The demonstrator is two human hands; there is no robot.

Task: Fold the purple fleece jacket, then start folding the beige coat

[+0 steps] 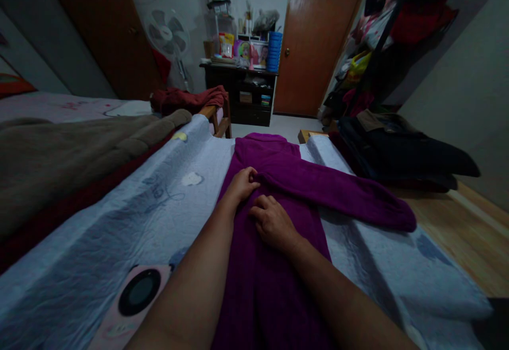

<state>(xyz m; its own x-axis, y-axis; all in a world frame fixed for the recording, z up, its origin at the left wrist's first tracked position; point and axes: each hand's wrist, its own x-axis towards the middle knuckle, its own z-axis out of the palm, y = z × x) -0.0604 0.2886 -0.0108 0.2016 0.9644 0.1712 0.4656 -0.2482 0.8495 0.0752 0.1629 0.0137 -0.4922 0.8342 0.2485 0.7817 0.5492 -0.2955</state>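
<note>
A purple long-sleeved garment (278, 162) lies lengthwise on the light blue quilted cover (202, 164), one sleeve stretched out to the right. Its upper end points away from me, and its lower part runs down between my forearms. My left hand (243, 184) pinches the cloth near the middle of the upper part. Just below and to the right, my right hand (274, 221) rests on the garment with curled fingers closed on the fabric. How much cloth sits under those fingertips is hidden. A pink device with a round black face (139, 291) lies beside my left forearm.
A brown plush blanket (79, 148) lies along the left, with a folded reddish cloth (189, 98) beyond it. Dark folded clothes (405, 148) are stacked at right. Behind stand a fan (165, 32), a black cabinet (238, 98), a wooden door (310, 47) and hanging clothes (421, 21).
</note>
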